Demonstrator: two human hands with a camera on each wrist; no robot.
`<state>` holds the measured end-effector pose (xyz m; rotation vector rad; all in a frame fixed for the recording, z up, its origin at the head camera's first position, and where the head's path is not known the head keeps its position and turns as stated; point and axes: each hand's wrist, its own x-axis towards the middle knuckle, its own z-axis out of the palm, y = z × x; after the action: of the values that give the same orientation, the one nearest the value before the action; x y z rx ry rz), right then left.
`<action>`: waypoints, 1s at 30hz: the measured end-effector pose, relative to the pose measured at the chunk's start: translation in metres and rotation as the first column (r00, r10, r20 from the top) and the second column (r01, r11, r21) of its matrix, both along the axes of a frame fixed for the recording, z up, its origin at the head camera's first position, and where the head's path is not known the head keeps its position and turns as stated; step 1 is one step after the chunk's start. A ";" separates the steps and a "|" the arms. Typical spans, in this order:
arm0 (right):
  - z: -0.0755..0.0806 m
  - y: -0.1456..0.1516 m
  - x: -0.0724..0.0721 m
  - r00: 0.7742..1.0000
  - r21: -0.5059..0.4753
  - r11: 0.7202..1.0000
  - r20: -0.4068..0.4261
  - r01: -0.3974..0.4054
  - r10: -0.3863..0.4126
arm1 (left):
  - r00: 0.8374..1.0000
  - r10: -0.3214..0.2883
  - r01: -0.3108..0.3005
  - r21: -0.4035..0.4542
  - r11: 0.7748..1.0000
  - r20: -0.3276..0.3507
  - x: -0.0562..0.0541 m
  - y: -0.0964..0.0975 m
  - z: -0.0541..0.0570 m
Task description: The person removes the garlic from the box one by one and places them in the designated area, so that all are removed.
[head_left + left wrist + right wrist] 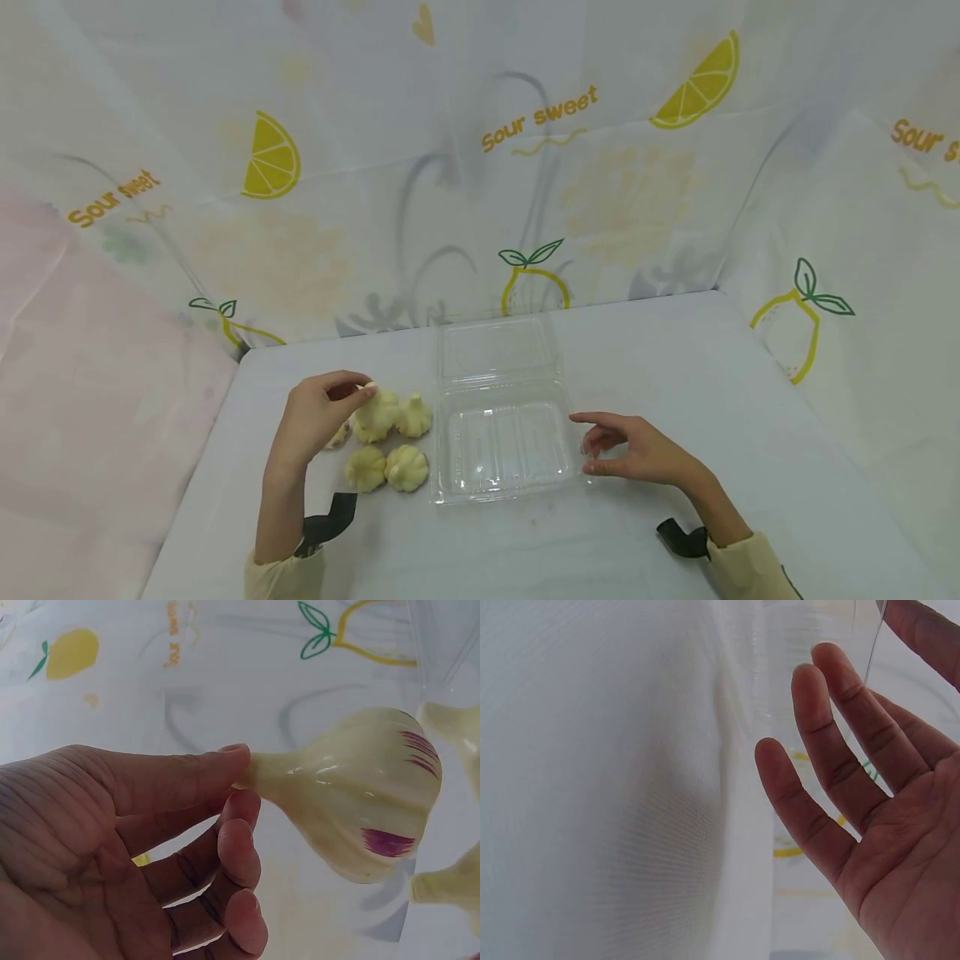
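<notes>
My left hand (318,412) pinches the stem of a pale garlic bulb (360,795) between thumb and forefinger. Glossy, with painted-looking purple streaks, the bulb hangs stem toward the hand over the others. Beside and below it lie more garlic bulbs, including one to its right (415,418) and two in front (366,468) (407,467). Another bulb (340,435) is partly hidden behind the left hand. A clear plastic clamshell box (498,492) sits open at the middle. At its right edge is my right hand (637,450), its fingers spread and relaxed around the rim.
The box's lid (495,350) lies folded back toward the rear of the white table (630,358). A lemon-printed cloth (465,200) hangs behind and along the sides. Black bands (682,540) show at both wrists, close to the sleeves.
</notes>
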<state>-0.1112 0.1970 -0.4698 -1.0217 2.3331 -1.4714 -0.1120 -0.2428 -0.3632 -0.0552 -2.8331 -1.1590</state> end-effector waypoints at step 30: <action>-0.014 0.006 -0.004 0.998 -0.004 1.000 0.067 0.006 -0.006 | 0.992 0.082 -0.068 -0.136 0.988 0.100 0.027 -0.051 -0.007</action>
<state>-0.1153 0.2028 -0.4839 -0.9525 2.2899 -1.4895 -0.0849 -0.2936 -0.3700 0.1065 -2.9721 -0.9863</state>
